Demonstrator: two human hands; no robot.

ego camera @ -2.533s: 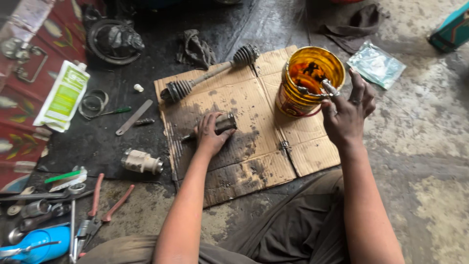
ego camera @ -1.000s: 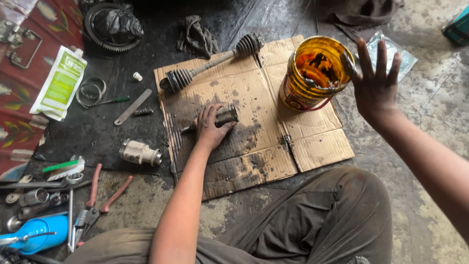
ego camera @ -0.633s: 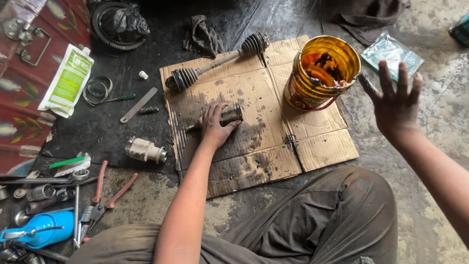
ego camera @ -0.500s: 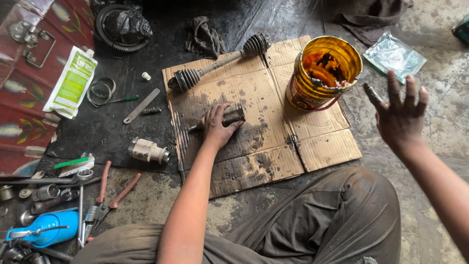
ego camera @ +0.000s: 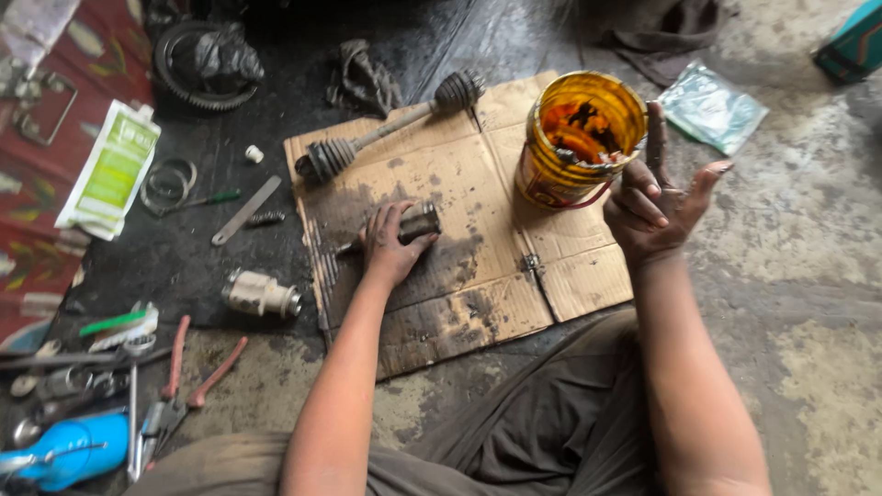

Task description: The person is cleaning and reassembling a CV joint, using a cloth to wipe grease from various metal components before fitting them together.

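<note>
My left hand (ego camera: 386, 246) lies flat on a greasy sheet of cardboard (ego camera: 496, 266) and grips a dark cylindrical metal joint part (ego camera: 420, 221). My right hand (ego camera: 658, 204) is raised just right of a yellow tin of orange grease (ego camera: 579, 138), holding nothing. Its greasy index finger points up and the other fingers are half curled. A drive shaft with two rubber boots (ego camera: 390, 129) lies across the far edge of the cardboard.
A white metal part (ego camera: 261, 294) sits left of the cardboard. Red-handled pliers (ego camera: 188, 381), a blue object (ego camera: 64, 450) and loose tools lie at the lower left. A green-white pouch (ego camera: 110, 170), metal rings (ego camera: 168, 182), a gear with rag (ego camera: 207, 64) and a plastic bag (ego camera: 712, 106) surround the work.
My right hand left the grease tin, swung out to the right with fingers spread, then came back beside the tin with fingers partly curled. The left hand stayed on the metal part.
</note>
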